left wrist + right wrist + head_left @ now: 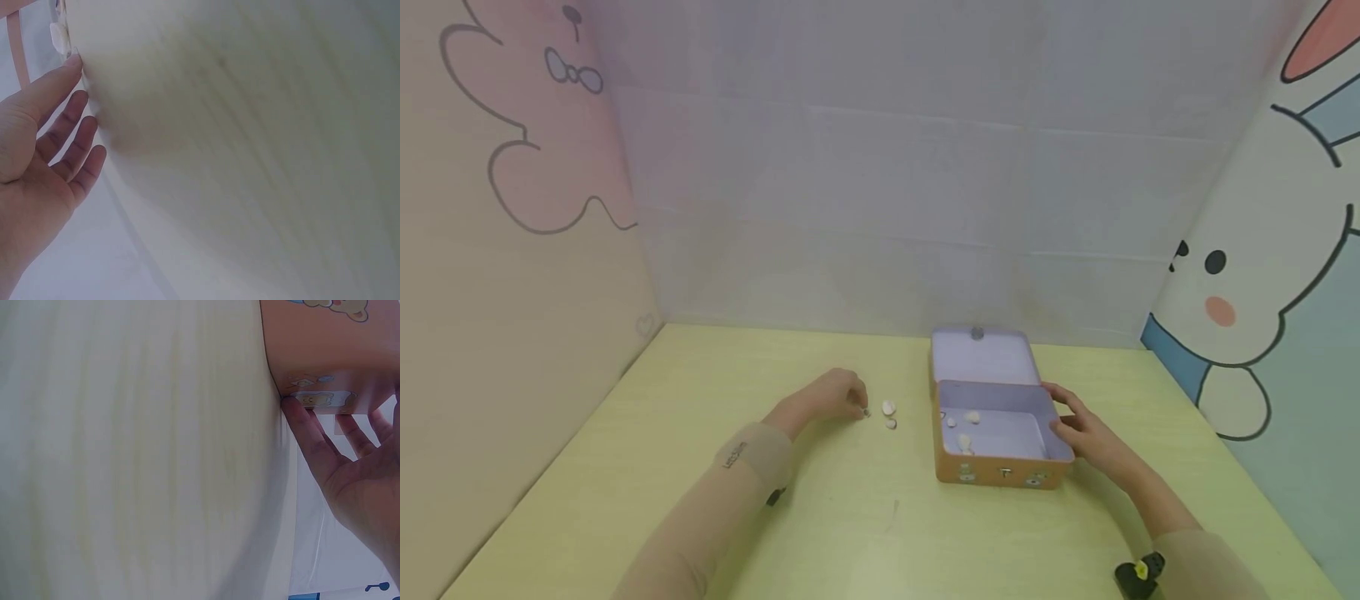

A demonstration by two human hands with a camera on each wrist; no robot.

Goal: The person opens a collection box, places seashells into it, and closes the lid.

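My left hand (pixel 837 395) is low over the table left of centre, thumb and fingertips pinching a tiny pale piece (pixel 867 412), probably a small shell. Just right of it lie a white shell (pixel 889 407) and a smaller shell (pixel 891 423). An orange tin box (pixel 951 471) stands to the right with its lid (pixel 983 357) folded back. Several small shells, including one pale shell (pixel 973 417), lie inside on the lilac floor. My right hand (pixel 1088 435) holds the box's right side, thumb near the rim and fingers towards the back corner; the wrist view shows its fingertips against the printed side (pixel 325 399).
The pale yellow table (pixel 865 533) reaches a whitish back wall (pixel 850 208). Side panels with cartoon drawings, such as a white rabbit (pixel 1240 275), flank it. A dark wrist device (pixel 1138 575) is strapped near my right sleeve.
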